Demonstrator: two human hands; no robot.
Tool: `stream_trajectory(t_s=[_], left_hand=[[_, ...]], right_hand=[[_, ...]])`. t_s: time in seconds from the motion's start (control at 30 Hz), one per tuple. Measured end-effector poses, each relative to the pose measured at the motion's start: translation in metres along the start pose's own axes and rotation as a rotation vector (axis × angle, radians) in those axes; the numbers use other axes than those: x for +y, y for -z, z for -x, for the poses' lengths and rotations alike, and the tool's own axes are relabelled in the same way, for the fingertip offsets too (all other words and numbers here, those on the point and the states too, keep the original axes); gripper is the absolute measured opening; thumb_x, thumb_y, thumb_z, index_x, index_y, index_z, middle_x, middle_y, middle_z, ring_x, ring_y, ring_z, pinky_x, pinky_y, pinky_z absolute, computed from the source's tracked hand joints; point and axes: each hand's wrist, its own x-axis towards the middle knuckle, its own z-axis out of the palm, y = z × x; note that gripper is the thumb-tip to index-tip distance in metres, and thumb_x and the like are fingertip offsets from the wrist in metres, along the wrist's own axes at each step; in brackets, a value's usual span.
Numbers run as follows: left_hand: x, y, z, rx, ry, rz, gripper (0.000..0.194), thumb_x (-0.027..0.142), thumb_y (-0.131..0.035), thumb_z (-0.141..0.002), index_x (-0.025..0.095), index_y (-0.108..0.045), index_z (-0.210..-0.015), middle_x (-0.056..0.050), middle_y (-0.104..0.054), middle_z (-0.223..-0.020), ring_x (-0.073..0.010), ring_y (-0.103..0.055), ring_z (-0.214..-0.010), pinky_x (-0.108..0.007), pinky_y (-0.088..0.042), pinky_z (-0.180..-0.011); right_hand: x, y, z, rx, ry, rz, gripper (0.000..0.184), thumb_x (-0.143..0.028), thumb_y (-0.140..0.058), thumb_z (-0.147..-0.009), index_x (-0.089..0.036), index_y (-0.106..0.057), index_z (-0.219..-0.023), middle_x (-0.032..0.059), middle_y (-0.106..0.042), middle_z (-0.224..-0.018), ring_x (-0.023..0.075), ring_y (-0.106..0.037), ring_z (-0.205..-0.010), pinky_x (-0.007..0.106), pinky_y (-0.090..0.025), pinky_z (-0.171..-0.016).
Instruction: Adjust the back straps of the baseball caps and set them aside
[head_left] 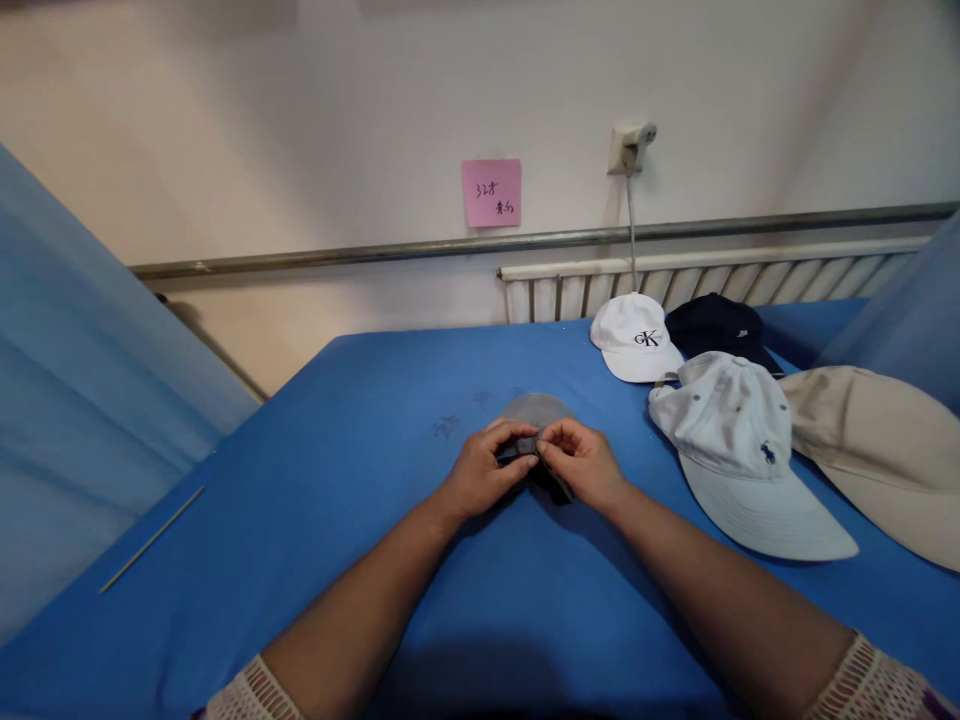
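Observation:
A grey cap (537, 406) lies on the blue-covered bed in front of me, mostly hidden behind my hands. Its dark strap (527, 446) is pinched between the thumb and fingers of my left hand (480, 472). From the other side, my right hand (583, 464) closes its thumb and fingertips on the strap's end, close to the left fingertips. Below the right hand a dark part of the cap hangs down to the sheet. The fastening between my fingertips is too small to make out.
On the right sit a white cap (628, 330), a dark navy cap (716, 325), a pale blue cap (739, 430) and a beige cap (885, 430). A thin stick (152, 540) lies at left. Blue curtains (97, 400) hang beside the bed; a metal rail (390, 250) runs along the wall.

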Motion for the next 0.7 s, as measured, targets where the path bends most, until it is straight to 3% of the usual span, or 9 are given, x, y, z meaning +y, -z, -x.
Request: stream_trajectory(t_s=[0.17,0.37,0.7], left_hand=[[0.003,-0.003,0.002,0.056,-0.118,-0.199,0.023,0.021,-0.064,-0.078,0.019,-0.066,-0.101,-0.004,-0.066,-0.094,-0.0168,-0.061,-0.087,-0.031,-0.047,-0.081],[0.003,-0.007,0.003,0.163,-0.1,-0.257,0.019,0.022,-0.065,-0.077,0.018,-0.066,-0.096,-0.003,-0.065,-0.087,-0.0156,-0.06,-0.08,-0.029,-0.047,-0.074],[0.005,-0.002,0.002,0.126,-0.128,-0.163,0.02,0.021,-0.065,-0.078,0.019,-0.068,-0.098,-0.006,-0.067,-0.095,-0.0179,-0.062,-0.089,-0.033,-0.048,-0.082]], right_hand=[[-0.004,0.0,0.002,-0.005,-0.024,-0.007,0.014,-0.031,-0.061,-0.069,-0.02,-0.053,-0.069,-0.0058,-0.049,-0.054,0.0091,-0.043,-0.048,0.022,-0.033,-0.047],[-0.011,0.002,0.003,0.035,-0.052,-0.056,0.011,-0.03,-0.057,-0.068,-0.021,-0.049,-0.068,-0.0056,-0.051,-0.049,0.0106,-0.045,-0.046,0.023,-0.034,-0.047],[-0.013,0.006,0.003,-0.002,0.002,-0.04,0.016,-0.034,-0.056,-0.071,-0.022,-0.046,-0.066,-0.0057,-0.049,-0.05,0.0106,-0.044,-0.047,0.023,-0.035,-0.048]])
